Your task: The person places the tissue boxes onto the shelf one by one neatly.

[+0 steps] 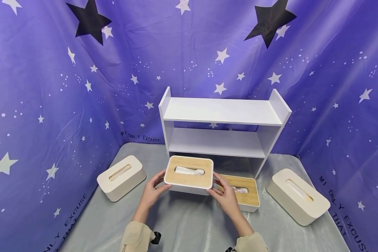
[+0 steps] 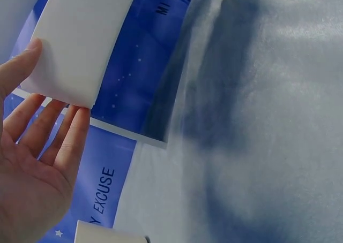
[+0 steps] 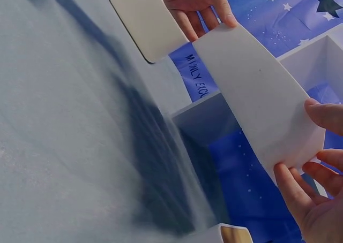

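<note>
Two hands share one white box with a wooden lid (image 1: 189,180), which sits between them, raised above the grey cloth (image 1: 189,229). The left hand (image 1: 151,193) grips its near left end, thumb on the front wall and fingers bent beneath; the right hand (image 1: 225,196) grips the opposite end in the same manner. One slot in the lid shows white tissue.

Four boxes are in view altogether. Just beyond the right hand, and partly hidden by it, stands a second wooden-lidded box (image 1: 250,194), with tissue in its slot. Two cream boxes make up the rest: one cream box (image 1: 123,185) to the left of the left hand, another cream box (image 1: 297,199) well to the right of the right hand.

Past both hands stands one white shelf unit (image 1: 222,110) with two boards and two side panels. Behind it hangs a purple curtain (image 1: 189,63) bearing two large black stars.
</note>
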Demonstrator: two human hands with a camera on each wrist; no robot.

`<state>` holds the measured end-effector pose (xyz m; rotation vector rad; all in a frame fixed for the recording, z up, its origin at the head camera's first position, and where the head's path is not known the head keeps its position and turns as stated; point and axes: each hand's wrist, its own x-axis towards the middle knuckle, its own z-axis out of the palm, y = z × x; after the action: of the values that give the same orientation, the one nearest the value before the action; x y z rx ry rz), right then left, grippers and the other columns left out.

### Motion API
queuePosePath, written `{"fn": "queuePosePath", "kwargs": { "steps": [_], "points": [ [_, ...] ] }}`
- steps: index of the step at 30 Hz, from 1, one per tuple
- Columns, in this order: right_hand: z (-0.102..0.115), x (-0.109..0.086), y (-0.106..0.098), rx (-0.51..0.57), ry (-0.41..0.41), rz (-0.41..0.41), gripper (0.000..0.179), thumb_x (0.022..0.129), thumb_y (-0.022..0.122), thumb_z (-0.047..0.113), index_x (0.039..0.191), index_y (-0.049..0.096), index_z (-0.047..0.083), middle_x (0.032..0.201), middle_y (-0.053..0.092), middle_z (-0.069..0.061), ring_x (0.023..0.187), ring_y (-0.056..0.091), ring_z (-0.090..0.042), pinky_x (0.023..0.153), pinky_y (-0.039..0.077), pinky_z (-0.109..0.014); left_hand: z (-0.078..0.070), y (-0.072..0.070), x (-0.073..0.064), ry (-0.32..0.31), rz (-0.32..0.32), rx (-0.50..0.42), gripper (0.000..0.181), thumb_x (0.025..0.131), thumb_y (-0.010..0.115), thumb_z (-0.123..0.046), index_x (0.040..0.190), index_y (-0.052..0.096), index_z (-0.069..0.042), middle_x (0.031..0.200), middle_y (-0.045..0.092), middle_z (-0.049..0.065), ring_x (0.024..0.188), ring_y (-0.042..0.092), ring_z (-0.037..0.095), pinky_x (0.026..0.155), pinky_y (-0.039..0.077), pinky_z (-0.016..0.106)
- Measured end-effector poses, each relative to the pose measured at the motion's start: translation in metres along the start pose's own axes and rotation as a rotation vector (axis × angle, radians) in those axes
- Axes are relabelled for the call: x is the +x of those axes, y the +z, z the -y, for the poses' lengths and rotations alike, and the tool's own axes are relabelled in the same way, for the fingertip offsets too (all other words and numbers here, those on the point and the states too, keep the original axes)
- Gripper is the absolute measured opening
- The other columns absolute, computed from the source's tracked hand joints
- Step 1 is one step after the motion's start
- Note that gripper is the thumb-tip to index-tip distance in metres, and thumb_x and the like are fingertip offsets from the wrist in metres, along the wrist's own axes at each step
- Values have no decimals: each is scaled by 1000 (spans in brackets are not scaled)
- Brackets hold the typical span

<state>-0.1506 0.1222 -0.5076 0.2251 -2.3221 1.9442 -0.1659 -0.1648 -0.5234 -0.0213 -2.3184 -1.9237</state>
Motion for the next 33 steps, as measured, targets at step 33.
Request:
{"fn": "queuePosePath", "kwargs": {
  "steps": [33],
  "points": [
    [18,5,-15,-46,-78,-16,69,82,77,-1,145,49,3,149,46,-21,129,54,-43,93,58,-33,-16,7,9,91,-7,18,64,79,84,-11,138,60,-10,140,61,12,125,60,33,107,49,52]
  ]
}}
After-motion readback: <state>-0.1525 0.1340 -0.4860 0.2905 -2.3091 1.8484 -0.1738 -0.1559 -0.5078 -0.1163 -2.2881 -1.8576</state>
